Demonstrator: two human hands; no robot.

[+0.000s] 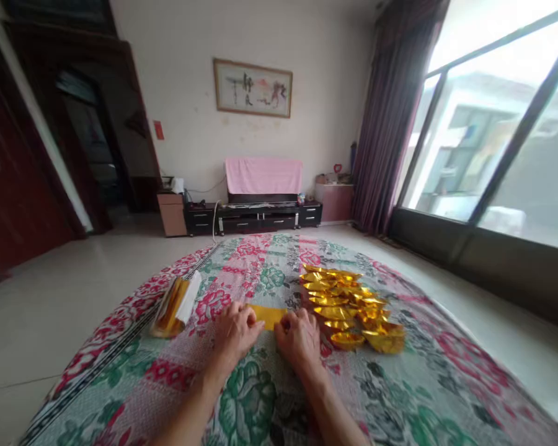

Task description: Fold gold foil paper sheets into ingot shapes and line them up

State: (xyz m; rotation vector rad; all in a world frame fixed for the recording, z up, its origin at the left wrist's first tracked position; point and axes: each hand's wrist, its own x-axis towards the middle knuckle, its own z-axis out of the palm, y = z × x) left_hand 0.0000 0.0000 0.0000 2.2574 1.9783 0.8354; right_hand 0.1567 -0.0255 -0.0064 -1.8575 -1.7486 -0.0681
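One broad floral cloth (272,279) stretches under everything within reach; what it covers cannot be told. Next in size comes a cluster of shiny gold foil ingots (332,313), set in uneven rows just beyond the right hand (300,334). Well off to the other side, past the left hand (237,328), lies an opened packet of gold foil sheets (172,308) with a white flap. Between the two hands sits a yellow-gold foil strip (268,317), its long axis running left to right, one end at each hand, so neither is nearer. Both hands are curled, fingers drawn in rather than spread, thumb and fingers pinching the strip's ends; whether it touches the cloth cannot be told.
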